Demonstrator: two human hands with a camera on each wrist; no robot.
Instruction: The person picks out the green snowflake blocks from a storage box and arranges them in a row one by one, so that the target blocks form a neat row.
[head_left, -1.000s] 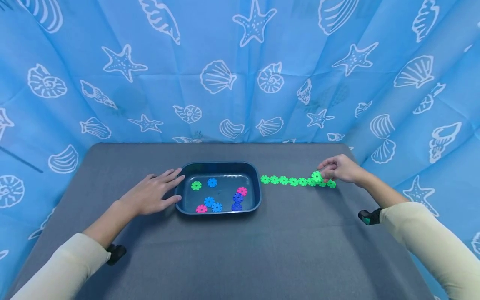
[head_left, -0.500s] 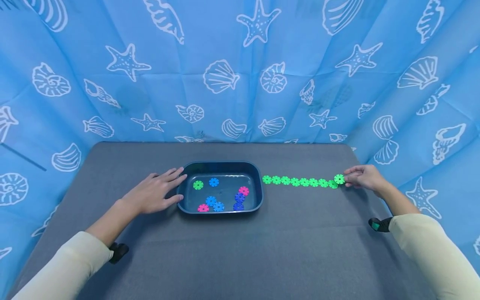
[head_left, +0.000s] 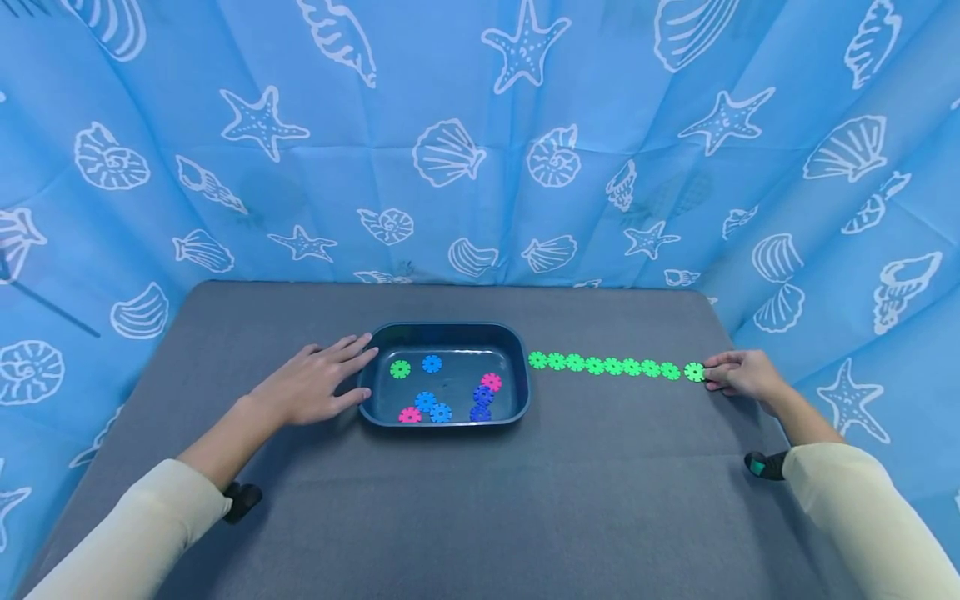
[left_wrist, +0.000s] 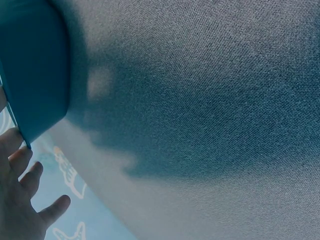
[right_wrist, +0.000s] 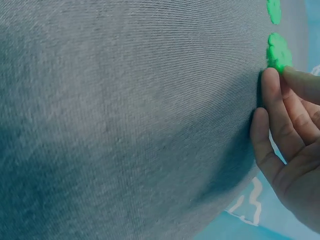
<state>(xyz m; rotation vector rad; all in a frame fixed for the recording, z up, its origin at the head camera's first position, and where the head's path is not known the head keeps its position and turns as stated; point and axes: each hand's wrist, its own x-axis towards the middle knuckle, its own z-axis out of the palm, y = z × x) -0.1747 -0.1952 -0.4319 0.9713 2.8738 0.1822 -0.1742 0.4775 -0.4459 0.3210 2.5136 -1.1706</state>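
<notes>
In the head view my right hand (head_left: 746, 375) pinches a green notched plastic disc (head_left: 693, 372) at its edge. In the right wrist view the thumb and fingers meet at the edge of this disc (right_wrist: 278, 51), close over the cloth. A small gap parts it from the right end of a row of several matching green discs (head_left: 613, 366). My left hand (head_left: 311, 387) has its fingers spread and its fingertips at the left rim of a dark blue tray (head_left: 442, 425). In the left wrist view those fingers (left_wrist: 30, 177) stay extended by the tray's edge.
Inside the tray lie a green disc (head_left: 401, 369), several light and dark blue discs (head_left: 432, 363) and two pink discs (head_left: 491, 382). A grey cloth (head_left: 480, 517) covers the table. Behind it hangs a blue curtain (head_left: 345, 167) with white shells and starfish.
My right hand has carried the green disc rightward from above the row and lowered it beyond the row's right end. My left hand keeps its place at the tray.
</notes>
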